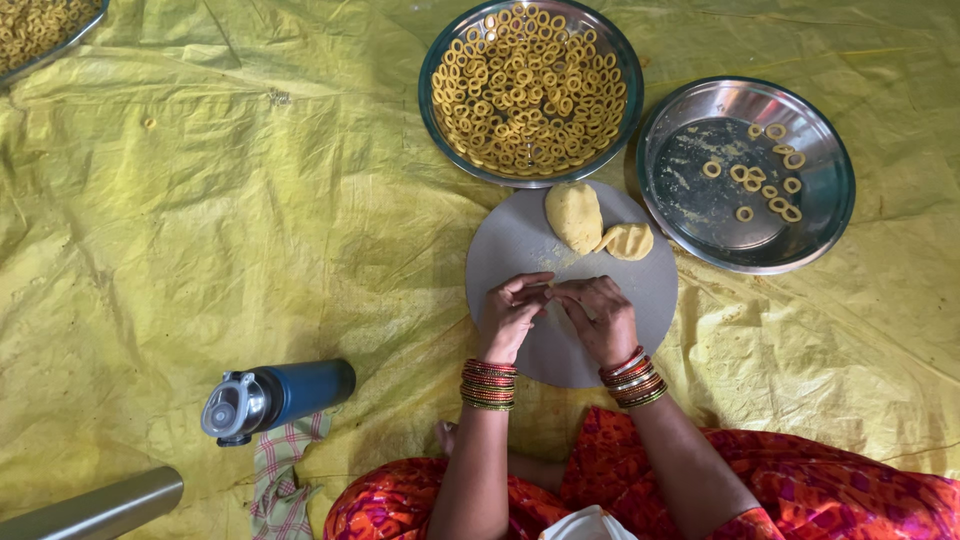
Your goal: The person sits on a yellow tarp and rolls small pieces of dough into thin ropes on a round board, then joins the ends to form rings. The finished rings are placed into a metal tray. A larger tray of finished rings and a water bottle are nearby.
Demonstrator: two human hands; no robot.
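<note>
My left hand (512, 313) and my right hand (598, 315) meet fingertip to fingertip over a round grey board (500, 250), pinching a small bit of yellow dough that the fingers mostly hide. Both wrists wear stacks of red and gold bangles. On the far side of the board lie a larger lump of yellow dough (573, 216) and a smaller flattened piece (628, 241). Beyond the board, a steel plate (530, 90) is packed with several small dough rings. To its right, a second steel plate (800, 225) holds only several rings.
Everything rests on a wrinkled yellow sheet (200, 200). A blue bottle with a grey cap (275, 397) lies on its side at the lower left, on a checked cloth (280, 470). A metal cylinder (95, 508) and another ring-filled tray (40, 30) sit at the left edges.
</note>
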